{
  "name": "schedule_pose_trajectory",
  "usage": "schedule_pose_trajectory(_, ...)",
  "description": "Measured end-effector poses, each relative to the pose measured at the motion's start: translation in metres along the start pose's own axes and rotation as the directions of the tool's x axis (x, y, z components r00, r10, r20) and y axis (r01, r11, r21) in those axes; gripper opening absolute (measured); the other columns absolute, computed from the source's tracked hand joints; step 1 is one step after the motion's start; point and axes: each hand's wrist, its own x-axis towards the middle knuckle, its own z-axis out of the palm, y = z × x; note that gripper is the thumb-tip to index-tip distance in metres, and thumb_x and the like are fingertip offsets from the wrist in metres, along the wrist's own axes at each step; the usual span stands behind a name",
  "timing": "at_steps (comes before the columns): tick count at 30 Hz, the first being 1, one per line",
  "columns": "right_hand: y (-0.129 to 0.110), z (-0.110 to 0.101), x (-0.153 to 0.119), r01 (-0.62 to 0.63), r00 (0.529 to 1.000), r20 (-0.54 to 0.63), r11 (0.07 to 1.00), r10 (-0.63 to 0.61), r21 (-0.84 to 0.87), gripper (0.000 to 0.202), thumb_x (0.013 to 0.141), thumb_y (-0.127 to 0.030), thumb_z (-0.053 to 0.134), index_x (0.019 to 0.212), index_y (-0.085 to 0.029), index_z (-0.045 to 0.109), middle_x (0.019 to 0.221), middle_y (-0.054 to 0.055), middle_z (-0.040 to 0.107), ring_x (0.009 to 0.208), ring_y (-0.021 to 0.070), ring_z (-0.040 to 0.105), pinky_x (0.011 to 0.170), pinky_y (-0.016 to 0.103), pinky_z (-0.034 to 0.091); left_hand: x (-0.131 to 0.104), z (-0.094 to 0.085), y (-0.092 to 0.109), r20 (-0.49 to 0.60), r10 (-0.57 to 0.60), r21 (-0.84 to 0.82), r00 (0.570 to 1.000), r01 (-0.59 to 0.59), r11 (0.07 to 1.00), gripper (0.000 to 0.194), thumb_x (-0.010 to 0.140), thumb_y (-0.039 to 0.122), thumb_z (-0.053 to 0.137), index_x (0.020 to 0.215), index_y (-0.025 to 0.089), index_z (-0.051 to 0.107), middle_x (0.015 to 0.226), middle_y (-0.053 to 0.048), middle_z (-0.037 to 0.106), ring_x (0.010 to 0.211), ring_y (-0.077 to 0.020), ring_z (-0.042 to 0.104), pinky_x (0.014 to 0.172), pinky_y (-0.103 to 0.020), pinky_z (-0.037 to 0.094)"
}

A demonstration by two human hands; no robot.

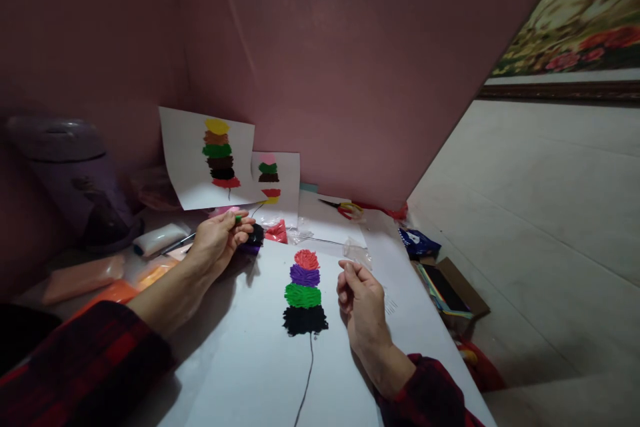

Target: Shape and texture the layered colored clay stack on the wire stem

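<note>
1. Pinching a green modelling-clay bit (238, 218) between thumb and fingers of the left hand (223, 237), near a black packet (257, 235).
2. Resting the right hand (361, 297), fingers curled, just beside the layered clay picture (303, 293); cannot tell whether grasping anything.
3. Lying on white paper (240, 360) between the hands, banded red, purple, green, black.
4. Could smear if brushed by knuckles or plaid sleeve (430, 393); could lose the green bit through too loose a pinch.
</note>
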Motion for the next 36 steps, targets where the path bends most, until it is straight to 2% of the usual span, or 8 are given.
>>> schedule_pose_trajectory(3,-0.001,0.000,-0.001,-0.003,1.000,0.002,1.000,0.003,-0.005,0.030,0.068,-0.040,0.071,0.086,-0.019,0.059,0.055,-0.007,0.051,0.038,0.0055,0.033,0.036,0.017,0.014,0.003,-0.002,-0.002,0.001,-0.007,-0.031,1.000,0.007,1.000,0.023,0.092,0.003,0.038,0.082,0.007,0.058,0.068,-0.008,0.065,0.056,-0.0093,0.063,0.047,-0.014,0.050)
schedule_pose_trajectory(8,0.000,-0.001,-0.001,-0.010,1.000,0.002,1.000,0.010,0.011,0.028,0.069,-0.038,0.071,0.086,-0.019,0.060,0.055,-0.006,0.051,0.039,0.0052,0.034,0.036,0.017,0.014,0.007,-0.005,-0.006,0.059,0.033,-0.063,0.998,-0.029,0.998,0.021,0.081,-0.008,0.046,0.079,0.006,0.061,0.065,-0.005,0.063,0.055,-0.0084,0.061,0.049,-0.013,0.051)
schedule_pose_trajectory(13,0.000,0.000,-0.001,-0.012,1.000,0.008,1.000,0.012,0.008,0.026,0.071,-0.036,0.070,0.087,-0.019,0.061,0.055,-0.006,0.051,0.039,0.0043,0.033,0.036,0.016,0.015,0.008,-0.003,-0.009,0.090,0.048,-0.061,0.995,-0.043,0.997,0.028,0.073,-0.015,0.041,0.074,0.005,0.060,0.073,-0.011,0.066,0.070,-0.0168,0.069,0.065,-0.024,0.058)
schedule_pose_trajectory(18,0.000,-0.001,-0.001,-0.004,1.000,0.013,1.000,0.004,0.010,0.025,0.071,-0.036,0.069,0.087,-0.019,0.060,0.055,-0.006,0.051,0.039,0.0044,0.033,0.036,0.015,0.015,0.007,-0.004,-0.006,0.086,0.089,-0.015,0.992,-0.088,0.996,0.019,0.075,-0.006,0.048,0.077,0.008,0.060,0.057,-0.001,0.058,0.039,-0.0064,0.052,0.035,-0.014,0.040)
schedule_pose_trajectory(22,0.001,-0.002,0.001,-0.007,1.000,0.006,1.000,0.007,0.017,0.026,0.071,-0.037,0.069,0.087,-0.019,0.060,0.054,-0.007,0.050,0.039,0.0043,0.032,0.035,0.015,0.014,0.005,-0.003,-0.004,0.081,0.105,0.031,0.991,-0.108,0.994,0.006,0.080,0.008,0.056,0.076,0.010,0.060,0.049,0.004,0.051,0.032,-0.0043,0.042,0.029,-0.013,0.026)
schedule_pose_trajectory(28,0.002,-0.001,0.001,-0.009,1.000,0.000,1.000,0.009,0.020,0.027,0.070,-0.038,0.070,0.086,-0.018,0.060,0.053,-0.007,0.050,0.038,0.0042,0.032,0.035,0.015,0.014,0.000,-0.001,-0.007,0.081,0.110,0.076,0.991,-0.116,0.990,0.006,0.075,0.013,0.064,0.079,0.010,0.062,0.053,0.003,0.053,0.038,-0.0046,0.048,0.036,-0.013,0.035)
schedule_pose_trajectory(33,0.001,-0.001,0.001,-0.013,1.000,0.001,1.000,0.013,0.017,0.028,0.070,-0.038,0.071,0.086,-0.018,0.060,0.053,-0.007,0.051,0.038,0.0038,0.032,0.035,0.015,0.013,-0.003,0.004,-0.008,0.087,0.129,0.112,0.988,-0.139,0.984,0.006,0.081,0.014,0.055,0.080,0.011,0.059,0.051,0.003,0.055,0.029,-0.0029,0.039,0.029,-0.012,0.024)
schedule_pose_trajectory(36,0.001,-0.001,0.001,-0.021,1.000,0.002,1.000,0.021,0.018,0.029,0.069,-0.039,0.071,0.086,-0.018,0.060,0.054,-0.007,0.051,0.038,0.0039,0.033,0.036,0.016,0.014,-0.003,0.007,-0.009,0.077,0.119,0.139,0.990,-0.128,0.982,0.014,0.076,0.000,0.048,0.078,0.009,0.058,0.060,-0.003,0.063,0.040,-0.0080,0.055,0.035,-0.015,0.040)
